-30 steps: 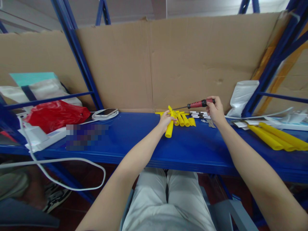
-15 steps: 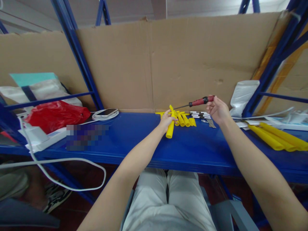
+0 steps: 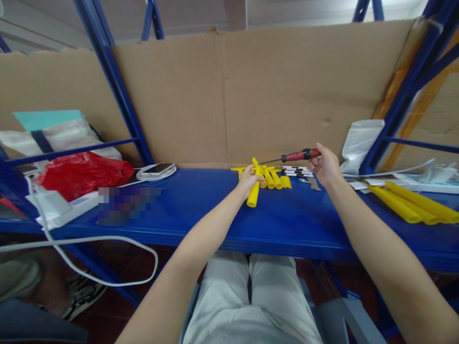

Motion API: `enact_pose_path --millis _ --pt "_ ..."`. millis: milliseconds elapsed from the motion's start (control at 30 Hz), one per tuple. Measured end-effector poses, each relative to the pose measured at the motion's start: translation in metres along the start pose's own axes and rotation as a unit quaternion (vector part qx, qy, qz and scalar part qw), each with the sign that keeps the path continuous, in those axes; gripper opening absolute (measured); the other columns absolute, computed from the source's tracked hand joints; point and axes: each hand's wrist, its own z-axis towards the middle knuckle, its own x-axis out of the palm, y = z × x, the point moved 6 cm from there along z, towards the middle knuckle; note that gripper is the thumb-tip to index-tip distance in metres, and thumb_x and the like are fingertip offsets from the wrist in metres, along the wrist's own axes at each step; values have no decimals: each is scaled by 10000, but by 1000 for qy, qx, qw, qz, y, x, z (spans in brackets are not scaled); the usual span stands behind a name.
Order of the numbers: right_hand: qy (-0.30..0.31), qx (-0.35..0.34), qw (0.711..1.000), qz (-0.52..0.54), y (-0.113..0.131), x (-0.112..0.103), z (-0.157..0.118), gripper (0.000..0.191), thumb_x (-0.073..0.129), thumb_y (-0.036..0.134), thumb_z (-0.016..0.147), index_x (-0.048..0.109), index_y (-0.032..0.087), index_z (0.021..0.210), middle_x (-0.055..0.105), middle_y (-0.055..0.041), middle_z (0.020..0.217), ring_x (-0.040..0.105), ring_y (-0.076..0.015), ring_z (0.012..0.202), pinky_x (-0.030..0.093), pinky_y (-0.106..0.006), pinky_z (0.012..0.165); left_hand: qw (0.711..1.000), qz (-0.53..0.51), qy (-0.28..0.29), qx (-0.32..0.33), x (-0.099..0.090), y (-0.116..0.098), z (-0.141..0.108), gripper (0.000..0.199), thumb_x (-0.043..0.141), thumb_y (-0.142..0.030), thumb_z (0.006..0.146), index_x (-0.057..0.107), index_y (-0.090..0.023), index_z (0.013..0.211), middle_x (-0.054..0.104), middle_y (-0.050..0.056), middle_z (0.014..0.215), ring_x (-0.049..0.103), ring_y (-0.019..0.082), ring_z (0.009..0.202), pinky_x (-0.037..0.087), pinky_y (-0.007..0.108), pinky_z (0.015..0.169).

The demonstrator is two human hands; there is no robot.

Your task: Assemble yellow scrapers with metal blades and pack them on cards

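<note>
Over the blue table, my left hand [image 3: 248, 179] is closed around a yellow tube piece [image 3: 253, 195], which is tilted with its open end toward me. My right hand [image 3: 325, 165] grips the end of a red and black screwdriver [image 3: 297, 155]. The screwdriver's thin shaft points left and its tip meets the upper part of the held yellow piece. Several other yellow pieces [image 3: 276, 179] lie just behind and to the right of my left hand. Black and white sticks [image 3: 297, 171] and a small grey metal piece [image 3: 314, 184] lie below the screwdriver.
Yellow tubes [image 3: 405, 205] and a white packet [image 3: 362, 145] are at the right. On the left are a red bag [image 3: 84, 173], a phone [image 3: 160, 168] on a coiled white cable, and a white power strip [image 3: 79, 205]. Cardboard [image 3: 172, 95] stands behind the table [image 3: 201, 200].
The fingers of my right hand have shifted slightly on the screwdriver's handle. My left hand and the yellow piece look nearly unmoved.
</note>
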Motion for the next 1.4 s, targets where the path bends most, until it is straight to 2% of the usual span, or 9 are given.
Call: enact_pose_path --millis 133,233,367,633,767,867,1033,1200,1400 --pt "30 18 999 5 6 9 -7 342 637 520 762 488 215 722 386 83 442 363 -61 351 318 -180 333 1000 -4 7 5 -1 1 2 753 542 94 554 486 -206 1242 662 37 890 606 117 600 482 199 495" --pt "48 29 998 9 8 13 -11 315 628 471 791 465 214 714 479 61 520 423 -63 399 353 -178 364 1000 -3 7 7 -3 2 5 739 564 86 549 498 -204 1226 665 45 900 614 126 610 488 213 514" --pt "76 30 997 2 5 13 -9 354 654 464 771 409 222 692 427 77 510 404 -66 399 357 -182 375 1000 8 12 9 -3 3 6 728 558 87 550 501 -192 1220 664 62 931 618 131 614 495 226 523" --pt "24 37 999 11 -3 1 1 403 678 534 707 427 221 670 383 76 462 387 -70 383 341 -193 352 1000 9 3 -1 0 1 1 738 556 98 558 494 -180 1238 657 61 935 604 118 582 504 236 525" --pt "34 50 998 11 -2 3 -2 355 646 535 742 486 220 709 321 87 419 344 -71 360 306 -186 337 1000 7 4 0 0 1 2 747 552 100 557 494 -186 1245 660 65 960 619 127 608 503 234 537" --pt "40 55 997 20 0 7 -6 303 610 501 791 521 215 743 391 71 450 378 -71 381 323 -179 350 1000 5 3 3 -1 1 3 749 543 102 562 483 -189 1250 663 63 947 623 133 615 500 228 531" --pt "56 44 997 24 4 12 -10 290 643 417 791 468 210 689 510 51 562 466 -71 451 390 -182 400 1000 9 4 -5 -2 1 4 741 551 98 569 480 -184 1251 662 71 955 612 125 582 506 239 528" --pt "48 43 997 36 2 8 -6 375 721 463 701 438 218 678 462 72 517 440 -68 422 369 -184 381 1000 13 1 -9 -1 2 2 769 550 101 570 462 -183 1280 657 78 993 618 123 596 511 239 536" --pt "41 62 997 33 -4 3 -1 390 704 510 695 448 218 656 407 67 462 411 -69 398 352 -197 371 1000 17 7 0 1 2 2 781 546 102 568 456 -182 1290 648 91 1039 613 115 580 507 238 529"
